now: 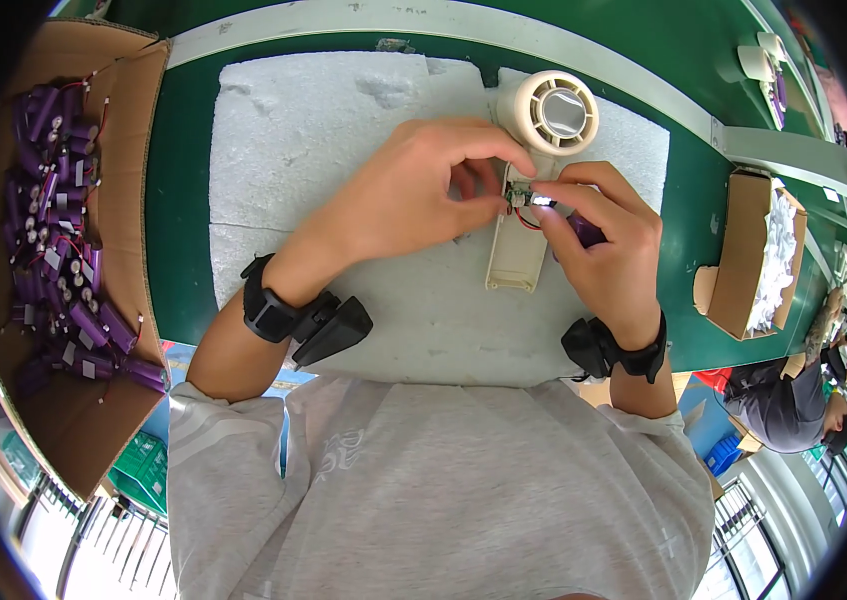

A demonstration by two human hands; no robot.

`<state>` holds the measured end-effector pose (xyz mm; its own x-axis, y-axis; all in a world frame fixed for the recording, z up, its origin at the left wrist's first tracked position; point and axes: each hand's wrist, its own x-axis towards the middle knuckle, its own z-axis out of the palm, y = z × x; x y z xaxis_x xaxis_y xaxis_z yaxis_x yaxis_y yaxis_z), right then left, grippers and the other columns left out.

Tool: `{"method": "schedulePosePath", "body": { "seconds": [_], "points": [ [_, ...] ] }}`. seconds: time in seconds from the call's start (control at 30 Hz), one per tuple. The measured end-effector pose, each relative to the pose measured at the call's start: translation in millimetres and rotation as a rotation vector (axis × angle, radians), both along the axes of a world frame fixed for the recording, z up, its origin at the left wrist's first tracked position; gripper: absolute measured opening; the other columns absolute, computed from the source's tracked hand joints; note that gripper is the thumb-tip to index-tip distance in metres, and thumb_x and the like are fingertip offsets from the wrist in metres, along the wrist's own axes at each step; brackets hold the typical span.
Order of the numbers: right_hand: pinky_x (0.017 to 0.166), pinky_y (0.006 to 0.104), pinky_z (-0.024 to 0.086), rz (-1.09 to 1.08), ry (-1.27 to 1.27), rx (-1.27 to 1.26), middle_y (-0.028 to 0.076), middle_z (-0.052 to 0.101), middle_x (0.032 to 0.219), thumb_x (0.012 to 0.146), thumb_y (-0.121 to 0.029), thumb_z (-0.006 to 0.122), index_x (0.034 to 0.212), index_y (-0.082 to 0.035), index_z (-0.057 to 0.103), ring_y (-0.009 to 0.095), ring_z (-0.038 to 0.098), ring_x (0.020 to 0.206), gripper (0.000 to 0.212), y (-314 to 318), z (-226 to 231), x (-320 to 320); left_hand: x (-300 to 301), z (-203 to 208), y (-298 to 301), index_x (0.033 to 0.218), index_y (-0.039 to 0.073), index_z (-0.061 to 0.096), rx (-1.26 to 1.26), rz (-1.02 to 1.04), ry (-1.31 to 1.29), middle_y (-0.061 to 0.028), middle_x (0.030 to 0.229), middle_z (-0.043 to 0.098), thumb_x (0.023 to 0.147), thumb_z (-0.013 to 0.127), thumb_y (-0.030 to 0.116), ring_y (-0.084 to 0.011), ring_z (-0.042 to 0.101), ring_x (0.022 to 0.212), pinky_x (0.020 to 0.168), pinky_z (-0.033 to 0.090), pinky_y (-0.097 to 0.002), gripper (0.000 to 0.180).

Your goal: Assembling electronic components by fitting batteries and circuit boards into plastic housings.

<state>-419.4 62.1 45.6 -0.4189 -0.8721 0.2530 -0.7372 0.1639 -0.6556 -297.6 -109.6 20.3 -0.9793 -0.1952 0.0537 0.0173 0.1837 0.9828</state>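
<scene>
Flanking the work at the left is a tall cardboard box, holding a jumble of purple cells with thin wires. It stands beside a white foam sheet that covers much of the green surface. A pale rail runs along the far edge, and a smaller carton with white contents sits at the right. Beyond it, toward the upper right, lies a second fan, well apart from the hands; another person shows near the right rim. A green crate is below the cardboard box. Black wrist devices are strapped on both arms.

On the foam, the cream fan lies with its round head away from the wearer and its open handle pointing back between the hands. The left hand comes from the left, thumb and forefinger bowed apart beside the circuit board; whether they clasp anything, I cannot tell. The right hand has its grip pinching the board's bright end between thumb and forefinger, while a purple cell sits within its curl, partly hidden by the fingers. A red wire loops just below the board, near the right thumb
</scene>
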Motion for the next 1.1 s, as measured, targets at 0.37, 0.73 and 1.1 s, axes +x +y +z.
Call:
{"method": "schedulePosePath", "body": {
  "seconds": [0.37,0.73,1.1],
  "points": [
    [0.047,0.0239,0.048,-0.087,0.096,-0.063,0.003,0.065,0.084,0.07,-0.002,0.075,0.088,-0.008,0.072,0.014,0.061,0.056,0.019,-4.2,-0.9,3.5,-1.7,7.7,2.5,0.114,0.005,0.063,0.09,-0.024,-0.18,-0.0043,0.095,0.065,0.083,0.059,-0.006,-0.0087,0.061,0.079,0.07,0.051,-0.023,0.033],
    [0.051,0.0231,0.046,-0.1,0.16,-0.022,0.006,0.064,0.085,0.073,0.0,0.075,0.091,-0.003,0.072,0.012,0.06,0.059,0.019,-4.2,1.8,11.1,-3.9,-3.3,7.6,0.105,0.007,0.067,0.14,0.095,-0.031,-0.0111,0.078,0.068,0.079,0.059,-0.002,-0.0157,0.065,0.068,0.064,0.052,-0.0282,0.029],
    [0.05,0.0211,0.042,-0.211,-0.391,0.311,0.002,0.059,0.096,0.075,-0.003,0.073,0.122,-0.006,0.054,0.005,0.056,0.061,0.052,2.3,14.8,-4.8,-3.4,1.8,8.8,0.102,0.011,0.072,-0.256,0.076,0.122,-0.0119,0.088,0.068,0.074,0.06,-0.003,-0.0269,0.063,0.068,0.063,0.051,-0.0315,0.034]
  ]
}}
